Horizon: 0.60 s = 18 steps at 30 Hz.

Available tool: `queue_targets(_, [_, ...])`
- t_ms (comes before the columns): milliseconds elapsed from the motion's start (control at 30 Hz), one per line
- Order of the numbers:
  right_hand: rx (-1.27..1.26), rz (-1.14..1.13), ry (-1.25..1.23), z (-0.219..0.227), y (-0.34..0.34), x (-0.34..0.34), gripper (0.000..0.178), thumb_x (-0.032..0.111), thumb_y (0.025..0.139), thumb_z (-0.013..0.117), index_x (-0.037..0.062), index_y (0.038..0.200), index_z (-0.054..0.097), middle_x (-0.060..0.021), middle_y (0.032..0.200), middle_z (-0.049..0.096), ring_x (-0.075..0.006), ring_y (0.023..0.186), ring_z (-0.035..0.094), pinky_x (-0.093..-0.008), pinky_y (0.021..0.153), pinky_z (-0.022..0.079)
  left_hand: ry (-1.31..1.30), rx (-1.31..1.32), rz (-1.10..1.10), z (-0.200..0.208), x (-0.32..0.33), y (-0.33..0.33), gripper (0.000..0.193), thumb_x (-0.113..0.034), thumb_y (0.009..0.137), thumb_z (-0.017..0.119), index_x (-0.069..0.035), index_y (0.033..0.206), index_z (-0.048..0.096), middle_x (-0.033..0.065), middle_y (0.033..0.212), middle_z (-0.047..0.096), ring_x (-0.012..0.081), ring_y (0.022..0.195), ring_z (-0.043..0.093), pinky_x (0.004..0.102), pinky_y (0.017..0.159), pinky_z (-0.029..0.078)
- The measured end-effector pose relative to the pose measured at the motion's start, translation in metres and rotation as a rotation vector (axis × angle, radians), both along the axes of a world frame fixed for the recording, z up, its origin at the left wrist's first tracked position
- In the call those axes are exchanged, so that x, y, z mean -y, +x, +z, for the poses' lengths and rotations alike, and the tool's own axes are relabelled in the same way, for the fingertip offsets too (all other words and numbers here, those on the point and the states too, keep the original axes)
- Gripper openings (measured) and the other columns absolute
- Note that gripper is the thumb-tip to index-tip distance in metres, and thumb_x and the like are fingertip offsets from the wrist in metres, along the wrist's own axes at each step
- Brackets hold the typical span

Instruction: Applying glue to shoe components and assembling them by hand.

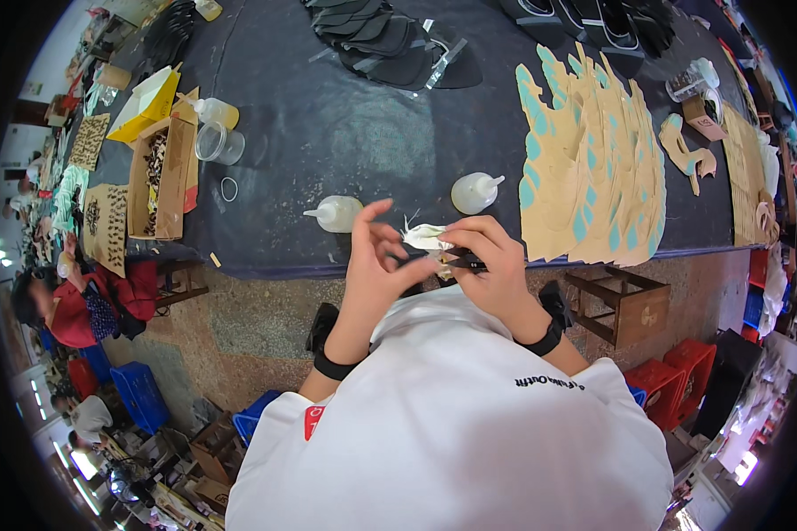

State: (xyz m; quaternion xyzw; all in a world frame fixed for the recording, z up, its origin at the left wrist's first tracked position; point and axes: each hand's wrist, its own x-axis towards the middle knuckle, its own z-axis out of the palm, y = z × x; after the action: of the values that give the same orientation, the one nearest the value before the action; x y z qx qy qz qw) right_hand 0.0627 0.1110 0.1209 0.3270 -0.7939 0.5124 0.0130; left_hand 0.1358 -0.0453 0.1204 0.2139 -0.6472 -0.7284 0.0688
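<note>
A white shirt [452,434] lies nearest, and beyond it the right hand [498,273] pinches a small white piece [424,236] above the near edge of the dark-covered desk [279,186], close to two squeeze bottles [475,194], while the left hand [374,270], fingers loosely parted, is just beside that piece.

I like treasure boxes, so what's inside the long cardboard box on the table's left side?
Small dark-brown pieces lie heaped inside the cardboard box. The top ones hide whatever lies deeper, so that can't be seen.
</note>
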Motion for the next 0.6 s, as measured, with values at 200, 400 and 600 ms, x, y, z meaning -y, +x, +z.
queue_targets(200, [0.138, 0.085, -0.01, 0.003, -0.003, -0.005, 0.029, 0.0, 0.061, 0.064, 0.0043, 0.09, 0.062, -0.0088, 0.09, 0.059, -0.0256, 0.074, 0.062, -0.0309, 0.064, 0.051, -0.737, -0.19, -0.189, 0.011, 0.006, -0.009, 0.021, -0.01, 0.066, 0.076, -0.011, 0.086, 0.071, 0.0034, 0.093, 0.058, 0.0191, 0.086, 0.052, 0.0329, 0.081, 0.039])
queue_targets(400, [0.102, 0.151, 0.008, 0.003, 0.0, -0.007, 0.03, -0.007, 0.06, 0.052, 0.0011, 0.088, 0.059, -0.012, 0.089, 0.057, -0.025, 0.07, 0.059, -0.029, 0.061, 0.049, 0.082, 0.038, -0.113, 0.001, -0.003, -0.006, 0.009, -0.009, 0.084, 0.063, -0.004, 0.079, 0.068, 0.0003, 0.075, 0.061, 0.0047, 0.07, 0.051, 0.0194, 0.063, 0.036])
queue_targets(600, [-0.075, 0.072, 0.05, -0.003, 0.007, -0.005, 0.03, -0.004, 0.059, 0.057, 0.004, 0.088, 0.059, -0.0083, 0.088, 0.058, -0.0245, 0.067, 0.06, -0.0301, 0.055, 0.049, 0.526, 0.046, 0.085, -0.001, -0.025, -0.003, 0.009, -0.009, 0.088, 0.057, -0.002, 0.082, 0.059, 0.0046, 0.08, 0.062, 0.0079, 0.075, 0.054, 0.0229, 0.071, 0.04])
